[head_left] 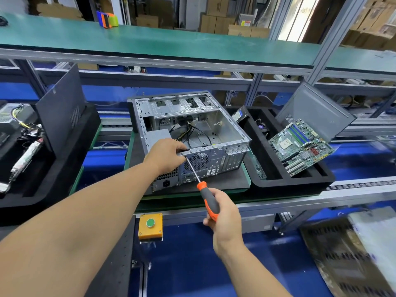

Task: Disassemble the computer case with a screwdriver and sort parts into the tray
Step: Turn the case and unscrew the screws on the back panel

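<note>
Head view: the open grey steel computer case [188, 133] lies on its side on a dark mat, on a green-edged pallet at the middle of the conveyor line, its rear panel facing the person. The left hand [166, 156] grips the top rear edge of the case, fingers curled over the rim just above the round fan grille. The right hand [222, 213] is wrapped around the orange-and-grey handle of a long-shafted screwdriver [209, 197], whose tip sits at the upper left of the rear panel, close beside the left hand; the exact screw is too small to make out.

The job looks well advanced. The side cover is off and the motherboard bay is bare, with only loose cables and a grey power-supply box [158, 136] left inside. The green motherboard [300, 146] already rests tilted in the black foam sorting tray [289, 182] just right of the case, with a grey side panel [315, 112] leaning at the tray's back and a drive [240, 114] propped in its left slot. Still to do, by my reading: free the power supply's rear screws, lift it and the cables out, and place them in the tray.
</note>
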